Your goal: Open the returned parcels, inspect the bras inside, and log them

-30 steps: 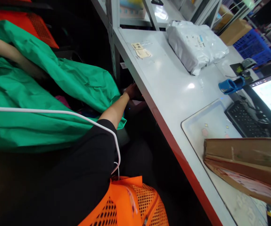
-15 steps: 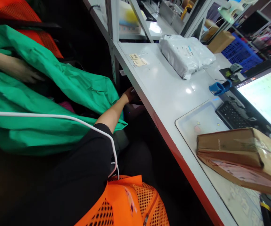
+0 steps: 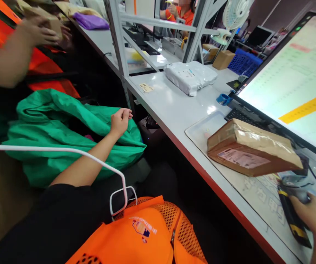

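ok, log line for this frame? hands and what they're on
left hand: empty, fingers curled, above green bag | right hand: holding scanner over table | brown parcel: on table before monitor

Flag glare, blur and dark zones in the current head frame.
Head view: monitor washed out bright, a glare spot on the table; co-worker's hand motion-blurred top left; under the table nearly black; shelf posts lean from wide-angle distortion; left hand and parcel fairly sharp; right hand on the scanner cropped at the corner.
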`<state>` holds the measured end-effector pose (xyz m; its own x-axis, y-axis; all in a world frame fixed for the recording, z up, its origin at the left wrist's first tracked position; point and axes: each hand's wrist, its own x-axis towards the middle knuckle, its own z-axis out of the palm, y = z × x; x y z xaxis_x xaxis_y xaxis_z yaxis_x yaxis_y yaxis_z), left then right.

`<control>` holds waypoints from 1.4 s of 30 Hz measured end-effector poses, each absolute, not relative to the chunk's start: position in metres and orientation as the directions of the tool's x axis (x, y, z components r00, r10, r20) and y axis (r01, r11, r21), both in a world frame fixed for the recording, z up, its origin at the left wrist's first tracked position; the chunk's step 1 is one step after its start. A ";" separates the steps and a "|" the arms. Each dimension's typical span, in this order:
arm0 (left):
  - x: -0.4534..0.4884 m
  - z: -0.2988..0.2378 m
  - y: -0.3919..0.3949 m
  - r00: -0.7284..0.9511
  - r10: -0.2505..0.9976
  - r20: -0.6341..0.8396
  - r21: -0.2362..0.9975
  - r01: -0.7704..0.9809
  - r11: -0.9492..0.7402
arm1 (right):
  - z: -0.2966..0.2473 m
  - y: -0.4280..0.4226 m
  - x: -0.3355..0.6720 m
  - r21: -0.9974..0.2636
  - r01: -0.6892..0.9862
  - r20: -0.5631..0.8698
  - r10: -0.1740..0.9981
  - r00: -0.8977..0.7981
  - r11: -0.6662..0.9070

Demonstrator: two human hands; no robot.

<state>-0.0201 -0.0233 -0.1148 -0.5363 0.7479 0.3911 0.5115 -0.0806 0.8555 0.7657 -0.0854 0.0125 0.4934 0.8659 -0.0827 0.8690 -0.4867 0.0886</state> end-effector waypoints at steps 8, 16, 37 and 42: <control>0.079 -0.013 -0.041 -0.279 0.758 0.590 0.772 0.469 -0.428 | 0.008 -0.079 0.763 0.087 0.840 -0.050 0.839 0.541 -0.536; 0.241 0.011 0.015 0.279 0.761 0.585 0.748 0.177 -0.640 | 0.074 -0.110 0.712 -0.075 0.845 0.240 0.813 0.531 -0.530; 0.307 -0.020 0.021 0.414 0.811 0.414 0.893 -0.014 -0.449 | 0.100 -0.217 0.591 -0.026 0.998 0.175 0.983 -0.056 0.061; 0.299 -0.021 0.019 0.448 0.848 0.283 0.941 0.044 -0.337 | 0.088 -0.174 0.673 -0.081 0.958 0.278 0.917 0.286 -0.274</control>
<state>0.2991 0.0187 -0.0206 0.4485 0.8479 0.2826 0.0438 -0.3366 0.9406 0.6732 -0.1739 0.0879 0.2857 0.9171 0.2782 0.9583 -0.2740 -0.0810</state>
